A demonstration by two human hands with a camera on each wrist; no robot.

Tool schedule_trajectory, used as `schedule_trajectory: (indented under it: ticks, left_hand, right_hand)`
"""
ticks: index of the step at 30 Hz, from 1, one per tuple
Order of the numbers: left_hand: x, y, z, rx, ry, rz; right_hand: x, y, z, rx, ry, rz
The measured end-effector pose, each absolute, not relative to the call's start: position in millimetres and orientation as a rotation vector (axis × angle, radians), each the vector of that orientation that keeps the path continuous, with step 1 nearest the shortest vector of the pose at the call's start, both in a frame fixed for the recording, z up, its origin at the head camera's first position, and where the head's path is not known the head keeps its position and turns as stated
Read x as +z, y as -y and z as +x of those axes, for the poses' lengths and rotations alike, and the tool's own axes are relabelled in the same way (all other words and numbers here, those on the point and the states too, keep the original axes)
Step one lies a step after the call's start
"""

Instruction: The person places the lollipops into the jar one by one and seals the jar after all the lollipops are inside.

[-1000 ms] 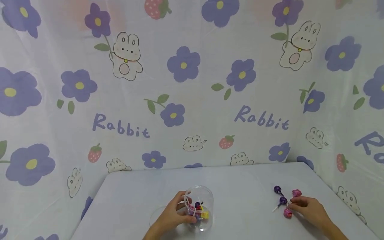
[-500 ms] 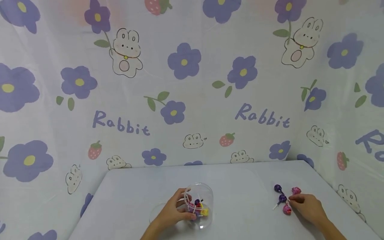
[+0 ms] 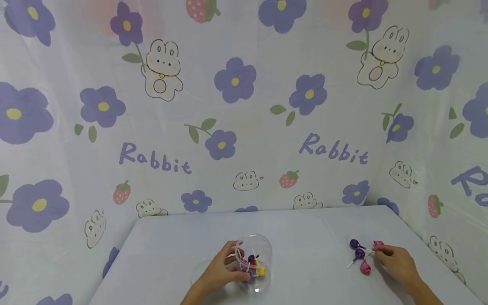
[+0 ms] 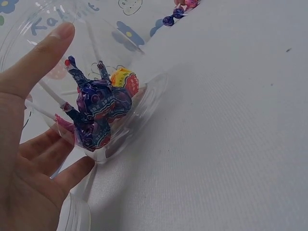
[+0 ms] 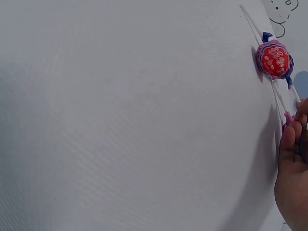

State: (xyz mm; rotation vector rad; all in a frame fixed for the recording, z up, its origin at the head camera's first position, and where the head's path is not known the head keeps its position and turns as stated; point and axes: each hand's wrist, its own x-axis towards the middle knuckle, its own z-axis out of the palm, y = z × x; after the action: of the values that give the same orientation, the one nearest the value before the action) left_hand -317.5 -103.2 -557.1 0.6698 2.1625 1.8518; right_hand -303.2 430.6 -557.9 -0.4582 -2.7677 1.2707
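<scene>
My left hand (image 3: 218, 269) grips a clear plastic jar (image 3: 264, 250) round its side, thumb and fingers spread about it. The jar leans on the table, holding several wrapped lollipops (image 4: 98, 101), purple, pink and yellow. At the right my right hand (image 3: 398, 266) pinches the white stick of a purple lollipop (image 3: 354, 244). Another purple lollipop (image 3: 359, 253) and a pink lollipop (image 3: 365, 267) lie close to its fingertips. A second pink lollipop (image 3: 378, 243) is partly hidden behind the fingers. In the right wrist view, a red-labelled lollipop (image 5: 274, 60) shows above the fingers.
A clear round lid (image 3: 196, 267) lies on the white table (image 3: 305, 245), partly behind the left hand. A white ridged rim (image 4: 77, 214) shows under that hand in the left wrist view. A patterned curtain (image 3: 244, 118) hangs behind and beside the table.
My right hand has shifted slightly right and now pinches a purple lollipop's stick, which has swung up toward the fingers. The left hand and jar stay in place.
</scene>
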Motion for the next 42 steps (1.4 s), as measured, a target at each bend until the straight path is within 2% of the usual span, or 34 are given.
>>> schedule_trajectory:
  ticks: [9,22,42]
  left_hand:
    - [-558,102,-317,1.855,-2.163,0.622]
    - [-557,102,-317,1.851,-2.163,0.698]
    - [-554,103,-316,1.841,-2.165,0.64]
  right_hand:
    - [-552,-436,-308,1.409,2.601,-0.389]
    - [-518,-409,-314,1.668,2.505,-0.164]
    - [-465,-315,-328,1.774,2.466,0.164]
